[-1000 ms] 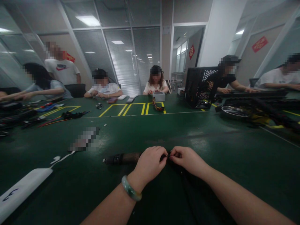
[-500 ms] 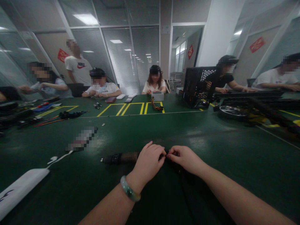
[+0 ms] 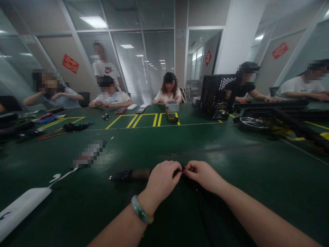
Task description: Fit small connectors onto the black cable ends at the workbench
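On the green tabletop in front of me lies an electric screwdriver [image 3: 132,175], dark and cylindrical, its metal tip to the left. My left hand [image 3: 163,179] arches over its right part and hides it. With fingers pinched, my right hand [image 3: 199,175] meets the left fingertips near the tool's right end. Whatever the two sets of fingertips grip there is too small and covered to make out. A dark cord [image 3: 199,202] runs from below my right hand toward the near edge.
A white power bank [image 3: 24,209] with a white cable lies at left, beside a blurred-out phone-like object [image 3: 89,153]. Farther back are loose wires [image 3: 74,127], a grey power supply [image 3: 171,105], a black computer case [image 3: 218,96] and a round fan [image 3: 254,122]. Several people sit opposite.
My hands stay pinched together at almost the same spot; the left wrist sits slightly lower. Behind the table, the standing person has moved right, and the seated person at far left has raised both hands.
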`<act>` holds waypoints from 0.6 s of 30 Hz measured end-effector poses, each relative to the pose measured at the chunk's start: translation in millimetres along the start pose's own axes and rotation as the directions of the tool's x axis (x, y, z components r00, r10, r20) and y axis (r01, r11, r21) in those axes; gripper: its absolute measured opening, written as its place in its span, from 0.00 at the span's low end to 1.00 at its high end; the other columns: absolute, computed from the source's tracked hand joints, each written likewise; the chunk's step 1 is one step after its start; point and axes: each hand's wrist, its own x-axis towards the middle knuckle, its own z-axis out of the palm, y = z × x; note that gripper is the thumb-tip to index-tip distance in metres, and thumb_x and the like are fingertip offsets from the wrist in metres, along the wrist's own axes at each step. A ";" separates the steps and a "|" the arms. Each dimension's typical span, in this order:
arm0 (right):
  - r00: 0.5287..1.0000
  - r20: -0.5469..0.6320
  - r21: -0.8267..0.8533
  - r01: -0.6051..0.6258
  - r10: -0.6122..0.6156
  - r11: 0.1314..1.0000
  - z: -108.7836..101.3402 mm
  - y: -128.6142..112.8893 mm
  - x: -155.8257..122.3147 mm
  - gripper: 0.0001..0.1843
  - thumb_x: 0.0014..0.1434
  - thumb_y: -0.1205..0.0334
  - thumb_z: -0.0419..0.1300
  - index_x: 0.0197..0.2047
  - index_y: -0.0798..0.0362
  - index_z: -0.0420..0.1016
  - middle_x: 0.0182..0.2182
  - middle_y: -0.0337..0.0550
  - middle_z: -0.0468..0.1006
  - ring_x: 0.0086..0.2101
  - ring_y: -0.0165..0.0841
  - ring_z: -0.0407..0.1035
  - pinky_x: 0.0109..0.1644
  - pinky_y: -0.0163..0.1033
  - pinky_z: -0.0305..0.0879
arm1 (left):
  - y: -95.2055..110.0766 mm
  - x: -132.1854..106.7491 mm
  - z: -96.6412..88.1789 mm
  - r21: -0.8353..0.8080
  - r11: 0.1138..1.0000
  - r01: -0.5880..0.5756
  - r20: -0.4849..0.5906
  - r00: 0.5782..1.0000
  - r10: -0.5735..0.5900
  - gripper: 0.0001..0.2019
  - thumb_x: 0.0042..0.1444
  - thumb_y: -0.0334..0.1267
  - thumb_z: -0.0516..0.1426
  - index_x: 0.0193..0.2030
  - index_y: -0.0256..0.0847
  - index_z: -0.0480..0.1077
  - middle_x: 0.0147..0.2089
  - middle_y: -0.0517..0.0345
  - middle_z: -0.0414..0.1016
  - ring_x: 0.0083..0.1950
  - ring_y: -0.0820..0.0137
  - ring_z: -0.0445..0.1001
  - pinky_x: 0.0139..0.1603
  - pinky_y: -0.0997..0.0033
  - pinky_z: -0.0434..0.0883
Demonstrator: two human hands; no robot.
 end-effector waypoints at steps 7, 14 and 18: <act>1.000 0.012 -0.018 0.017 -0.017 1.000 -0.1 0.0 1.2 0.10 0.58 0.56 0.57 0.34 0.53 0.75 0.27 0.38 0.76 0.28 0.30 0.69 0.29 0.32 0.57 | -3.1 -0.7 0.5 -0.022 1.000 -0.010 0.024 1.000 0.010 0.05 0.58 0.34 0.56 0.40 0.44 0.69 0.41 0.60 0.73 0.43 0.66 0.70 0.47 0.64 0.66; 0.999 0.015 -0.023 0.037 -0.037 0.999 1.7 5.7 4.3 0.10 0.59 0.56 0.57 0.34 0.52 0.75 0.27 0.37 0.76 0.28 0.29 0.68 0.29 0.31 0.57 | -4.1 0.1 2.0 -0.025 1.000 0.005 0.019 1.000 -0.004 0.04 0.57 0.34 0.56 0.40 0.43 0.69 0.40 0.59 0.73 0.43 0.66 0.70 0.47 0.64 0.66; 0.999 0.011 -0.020 0.033 -0.033 0.999 1.8 5.1 5.0 0.10 0.58 0.56 0.57 0.33 0.52 0.75 0.27 0.37 0.76 0.28 0.30 0.68 0.29 0.32 0.56 | -4.1 0.5 3.1 -0.018 1.000 0.003 0.003 1.000 -0.003 0.04 0.58 0.35 0.55 0.40 0.43 0.69 0.40 0.59 0.73 0.42 0.66 0.70 0.47 0.64 0.66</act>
